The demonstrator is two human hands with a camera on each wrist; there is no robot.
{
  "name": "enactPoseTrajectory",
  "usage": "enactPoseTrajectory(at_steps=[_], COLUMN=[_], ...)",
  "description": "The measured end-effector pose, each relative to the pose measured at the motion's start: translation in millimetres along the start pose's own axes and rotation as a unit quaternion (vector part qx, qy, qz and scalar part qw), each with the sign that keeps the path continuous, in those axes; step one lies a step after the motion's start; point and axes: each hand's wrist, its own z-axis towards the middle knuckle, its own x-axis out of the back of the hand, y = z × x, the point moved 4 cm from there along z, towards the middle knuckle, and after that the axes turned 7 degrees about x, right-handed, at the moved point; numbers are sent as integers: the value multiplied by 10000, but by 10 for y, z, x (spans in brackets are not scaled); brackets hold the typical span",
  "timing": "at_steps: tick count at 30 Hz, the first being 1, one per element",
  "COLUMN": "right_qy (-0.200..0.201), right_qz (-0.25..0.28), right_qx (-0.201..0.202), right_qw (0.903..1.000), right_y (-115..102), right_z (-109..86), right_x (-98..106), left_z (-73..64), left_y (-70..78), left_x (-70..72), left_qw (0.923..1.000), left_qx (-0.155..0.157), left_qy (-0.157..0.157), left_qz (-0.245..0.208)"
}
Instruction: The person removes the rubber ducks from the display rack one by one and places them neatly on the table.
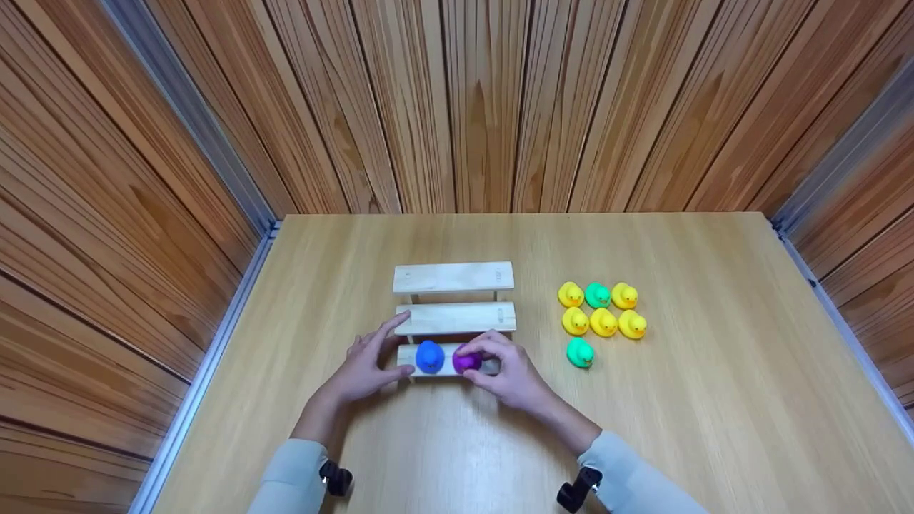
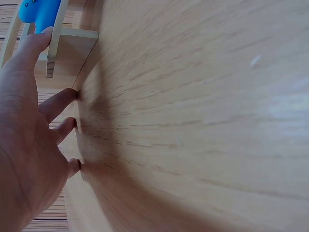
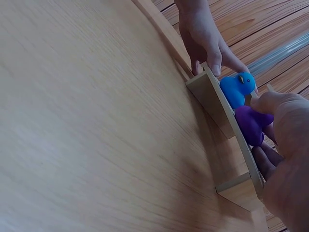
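A wooden three-step stand (image 1: 455, 319) is in the middle of the table. On its lowest step sits a blue rubber duck (image 1: 430, 356), with a purple rubber duck (image 1: 466, 360) beside it on the right. My right hand (image 1: 510, 371) pinches the purple duck between thumb and fingers, right at the step's surface. The left hand (image 1: 368, 365) is spread at the stand's left end. Its thumb (image 2: 35, 44) touches the end of the lowest step close to the blue duck, while the other fingers reach past the stand's side.
To the right of the stand, several yellow rubber ducks (image 1: 603, 323) are grouped with a green duck (image 1: 598, 295) in the back row and another green duck (image 1: 580, 353) in front. Wood-panelled walls (image 1: 485, 107) border the table (image 1: 714, 400) at the back and sides.
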Motion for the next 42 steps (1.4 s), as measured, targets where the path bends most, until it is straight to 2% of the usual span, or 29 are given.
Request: enactPoseTrajectory(at_steps=[16, 27, 34, 42], right_qy=[-125, -29, -65, -40], right_qz=[112, 121, 41, 91], right_qx=[-60, 194, 237, 277], right_qw=[9998, 9997, 9997, 9996], right_y=[-11, -32, -48, -82], right_z=[-5, -16, -21, -80], right_x=[6, 11, 83, 221], left_z=[1, -6, 7, -11], left_y=[-6, -14, 5, -4], left_x=[-7, 3, 12, 0], left_qw=[9999, 9999, 9999, 9997], left_qx=[73, 103, 50, 126], left_qy=[-75, -89, -119, -160], left_qz=[-17, -34, -72, -124])
